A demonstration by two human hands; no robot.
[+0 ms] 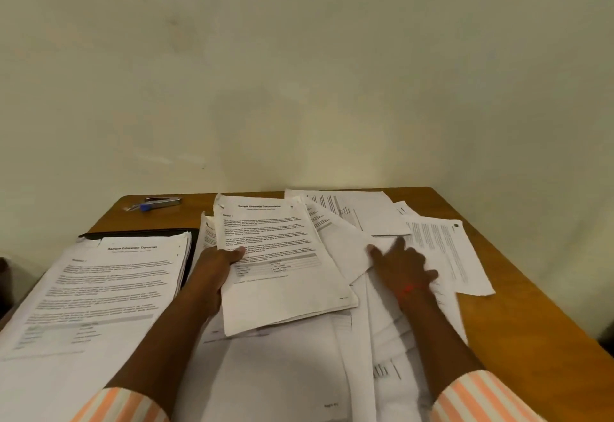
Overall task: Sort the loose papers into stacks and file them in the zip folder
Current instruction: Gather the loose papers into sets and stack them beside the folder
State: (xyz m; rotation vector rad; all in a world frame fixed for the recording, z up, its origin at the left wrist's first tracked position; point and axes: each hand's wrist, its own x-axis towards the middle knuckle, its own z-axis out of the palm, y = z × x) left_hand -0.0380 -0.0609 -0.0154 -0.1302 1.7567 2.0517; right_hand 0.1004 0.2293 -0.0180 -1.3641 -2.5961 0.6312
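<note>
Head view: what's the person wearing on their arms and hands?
Both forearms come out of sleeves striped orange and white, the left sleeve and the right sleeve. A thin red band shows at the right wrist. The left hand and right hand are bare, with no gloves.

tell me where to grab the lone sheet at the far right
Pinch the lone sheet at its near right corner, coming from the right: that corner lies on bare table, while the right hand covers its left side.

Left, stack (pixel 99 288) on folder (pixel 139 232); loose papers (pixel 362 214) right (stapler (pixel 162 201) behind folder).
</note>
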